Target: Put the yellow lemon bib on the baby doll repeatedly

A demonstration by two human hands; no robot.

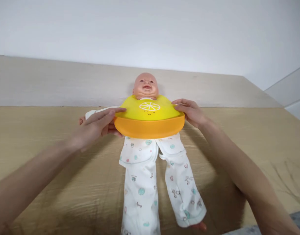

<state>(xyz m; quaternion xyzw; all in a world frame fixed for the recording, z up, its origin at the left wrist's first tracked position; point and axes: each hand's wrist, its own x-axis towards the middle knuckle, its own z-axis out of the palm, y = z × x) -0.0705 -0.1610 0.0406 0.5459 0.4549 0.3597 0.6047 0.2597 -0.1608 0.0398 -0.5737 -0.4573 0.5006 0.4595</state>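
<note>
A baby doll lies on its back on a tan quilted bed cover, head toward the wall. It wears white printed pyjamas. A yellow silicone bib with a lemon face and an orange catch pocket rests on its chest. My left hand grips the bib's left edge, fingers laid over the top. My right hand holds the bib's right edge.
A pale wooden headboard runs behind the doll, with a white wall above it. A grey patch shows at the lower right corner by the bed's edge.
</note>
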